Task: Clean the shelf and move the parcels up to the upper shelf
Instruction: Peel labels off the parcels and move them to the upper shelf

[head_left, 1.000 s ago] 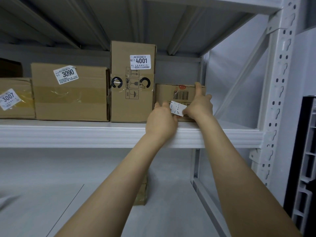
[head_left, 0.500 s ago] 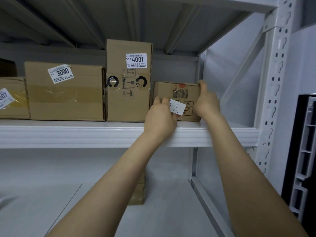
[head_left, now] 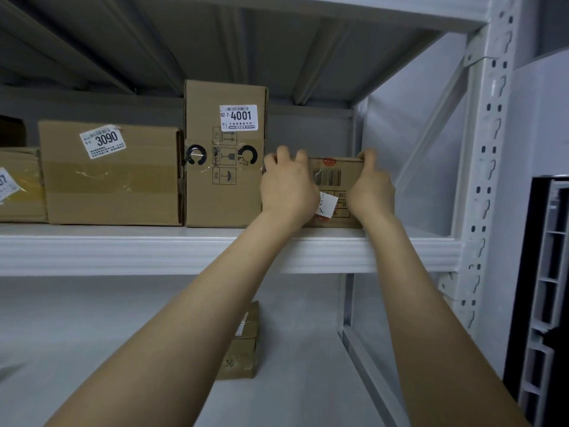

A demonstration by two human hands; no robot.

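A small brown parcel (head_left: 334, 177) with a barcode and a loose white tag stands on the upper shelf (head_left: 123, 254), right of the tall box marked 4001 (head_left: 224, 155). My left hand (head_left: 288, 186) grips its left top corner and my right hand (head_left: 371, 188) grips its right top corner. Left of the tall box stand the wide box marked 3090 (head_left: 110, 174) and another box (head_left: 18, 186) at the frame edge. One small taped parcel (head_left: 243, 343) lies on the lower shelf (head_left: 92, 334), partly hidden by my left forearm.
The white perforated upright post (head_left: 483, 167) and a diagonal brace stand to the right of the small parcel. A dark framed panel (head_left: 542, 288) stands at the far right. The underside of a higher shelf (head_left: 246, 41) hangs above the boxes.
Both hands have moved up from the parcel's front face to its top corners and closed on them. The parcel now sits closer against the 4001 box.
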